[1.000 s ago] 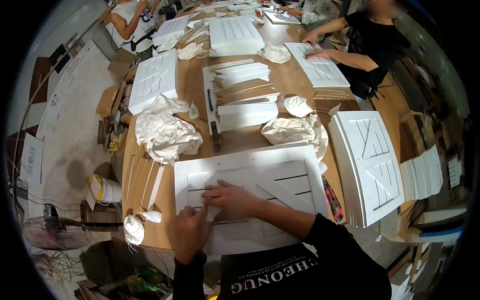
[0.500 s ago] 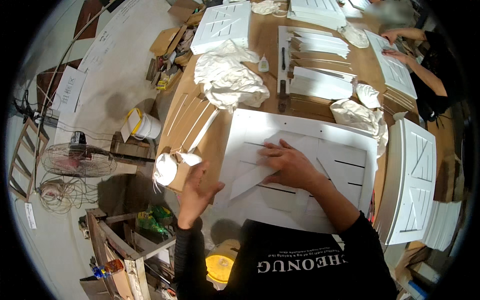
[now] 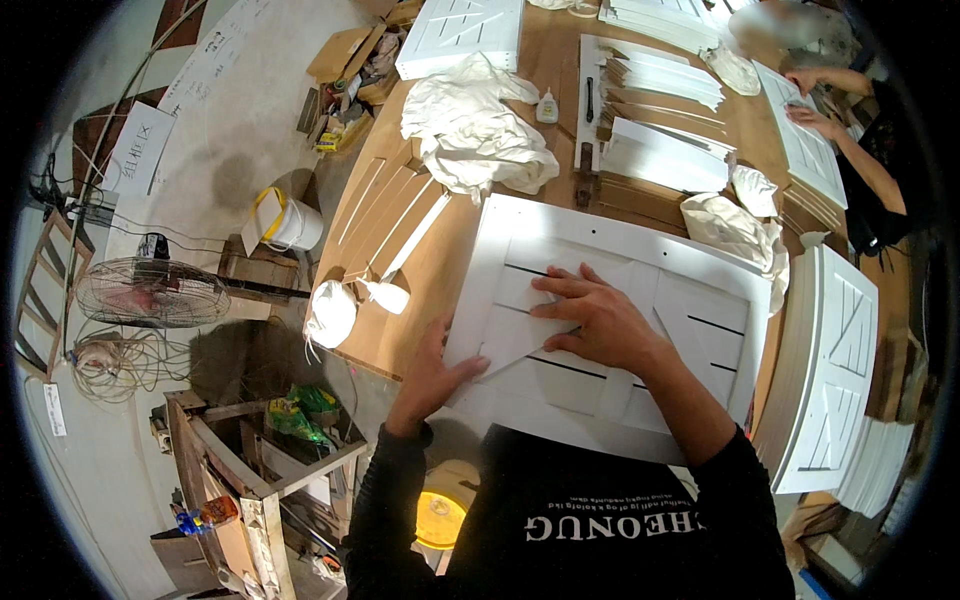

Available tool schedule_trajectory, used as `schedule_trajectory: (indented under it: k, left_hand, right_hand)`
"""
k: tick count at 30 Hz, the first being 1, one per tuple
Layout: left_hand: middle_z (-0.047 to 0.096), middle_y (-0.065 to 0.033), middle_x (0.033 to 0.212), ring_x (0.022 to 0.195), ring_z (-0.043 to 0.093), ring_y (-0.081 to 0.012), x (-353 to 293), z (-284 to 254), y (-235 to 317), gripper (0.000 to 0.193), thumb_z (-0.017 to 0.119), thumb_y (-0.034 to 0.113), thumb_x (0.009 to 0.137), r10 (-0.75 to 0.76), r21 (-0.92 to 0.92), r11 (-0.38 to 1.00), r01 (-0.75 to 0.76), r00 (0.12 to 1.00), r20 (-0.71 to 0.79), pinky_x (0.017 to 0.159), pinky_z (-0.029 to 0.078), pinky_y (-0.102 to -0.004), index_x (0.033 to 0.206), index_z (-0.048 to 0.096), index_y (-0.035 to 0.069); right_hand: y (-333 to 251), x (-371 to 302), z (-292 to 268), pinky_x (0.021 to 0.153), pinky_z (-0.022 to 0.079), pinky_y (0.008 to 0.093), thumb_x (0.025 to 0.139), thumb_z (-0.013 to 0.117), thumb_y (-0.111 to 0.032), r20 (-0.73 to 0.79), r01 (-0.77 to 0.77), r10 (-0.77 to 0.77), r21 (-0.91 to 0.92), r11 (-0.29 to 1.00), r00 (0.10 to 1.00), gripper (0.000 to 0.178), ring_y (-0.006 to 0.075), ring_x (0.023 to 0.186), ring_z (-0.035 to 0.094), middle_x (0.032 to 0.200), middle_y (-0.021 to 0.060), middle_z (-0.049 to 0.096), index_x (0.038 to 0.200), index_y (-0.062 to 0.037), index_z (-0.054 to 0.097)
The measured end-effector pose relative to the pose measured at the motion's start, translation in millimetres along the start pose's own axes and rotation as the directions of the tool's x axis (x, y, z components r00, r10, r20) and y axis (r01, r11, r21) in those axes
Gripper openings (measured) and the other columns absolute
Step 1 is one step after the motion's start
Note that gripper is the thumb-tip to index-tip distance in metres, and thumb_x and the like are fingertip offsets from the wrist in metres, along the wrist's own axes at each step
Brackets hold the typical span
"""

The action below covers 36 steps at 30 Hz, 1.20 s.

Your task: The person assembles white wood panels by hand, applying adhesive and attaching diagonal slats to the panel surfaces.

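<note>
A white slatted panel with a raised border lies at a slant in front of me. My right hand rests on its left half, fingers spread, over a white diagonal strip that it partly covers. At the panel's left edge is my left hand; its thumb reaches over the border near the strip's lower end, while its fingers extend along the outer side, apart from the thumb. A white glue bottle lies on the table just beyond my left hand, beside a round white bundle.
Crumpled white cloth and an upright glue bottle lie farther back. Stacked panels stand at right, loose white strips beyond. A co-worker's hands touch another panel. A fan and yellow-lidded bucket stand by the table.
My left hand has moved right onto the panel's edge. The diagonal strip's lower end has shifted up into the panel's lower left corner area. The view has shifted slightly.
</note>
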<state>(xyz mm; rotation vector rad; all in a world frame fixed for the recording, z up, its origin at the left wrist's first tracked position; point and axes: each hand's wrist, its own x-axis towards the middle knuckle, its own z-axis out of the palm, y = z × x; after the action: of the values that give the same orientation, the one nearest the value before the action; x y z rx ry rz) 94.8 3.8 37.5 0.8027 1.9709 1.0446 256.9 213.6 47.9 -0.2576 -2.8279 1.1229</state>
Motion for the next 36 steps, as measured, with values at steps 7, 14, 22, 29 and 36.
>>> schedule_trajectory:
  k: [7,14,22,29,36]
  left_hand:
    - [0.050,-0.0175,0.120,0.113,0.049,-0.0271,-2,1,7,0.073,0.074,0.018,0.070,0.001,-0.062,0.998,-0.001,1.000,-0.006,0.098,0.037,-0.0376,0.132,0.040,0.001]
    - [0.048,-0.0170,0.124,0.118,0.045,-0.0283,-2,-6,-11,0.081,0.074,0.022,0.070,0.042,0.010,0.999,-0.043,0.995,0.095,0.101,0.034,-0.0381,0.138,0.034,0.002]
    - [0.041,-0.0174,0.135,0.125,0.040,-0.0285,-2,0,-8,0.087,0.072,0.023,0.073,0.001,-0.019,1.000,0.001,0.997,0.076,0.105,0.030,-0.0388,0.144,0.025,0.005]
    - [0.039,-0.0167,0.134,0.125,0.038,-0.0283,-6,2,-26,0.084,0.069,0.020,0.077,0.050,-0.045,0.998,-0.047,0.996,0.068,0.105,0.029,-0.0383,0.145,0.022,0.005]
    - [0.037,-0.0155,0.137,0.127,0.036,-0.0249,-6,3,-6,0.083,0.068,0.016,0.076,-0.029,-0.164,0.985,0.048,0.993,0.115,0.106,0.028,-0.0370,0.144,0.021,0.003]
  right_hand:
    - [-7,1,-2,0.113,0.023,0.0472,0.067,0.078,-0.019,-0.006,-0.033,0.033,0.028,0.999,0.999,0.036,0.0229,0.131,0.038,0.133,0.0053,0.051,0.102,-0.0146,0.068]
    - [-5,2,3,0.113,0.023,0.0466,0.067,0.079,-0.023,0.002,-0.034,0.034,-0.031,0.999,0.999,0.038,0.0224,0.132,0.037,0.135,0.0043,0.050,0.103,-0.0155,0.067]
    - [-23,6,18,0.110,0.014,0.0618,0.071,0.075,-0.034,0.019,-0.005,0.009,-0.194,0.981,1.000,0.038,0.0331,0.137,0.026,0.136,-0.0008,0.048,0.105,-0.0217,0.066]
    - [-23,7,20,0.110,0.012,0.0620,0.073,0.072,-0.037,0.032,-0.009,0.015,-0.190,0.982,0.999,0.037,0.0336,0.137,0.025,0.135,-0.0019,0.049,0.105,-0.0219,0.065]
    - [-16,4,22,0.109,0.011,0.0644,0.075,0.069,-0.037,0.028,0.034,-0.029,-0.197,0.980,0.999,0.038,0.0338,0.136,0.025,0.135,-0.0016,0.048,0.107,-0.0183,0.063]
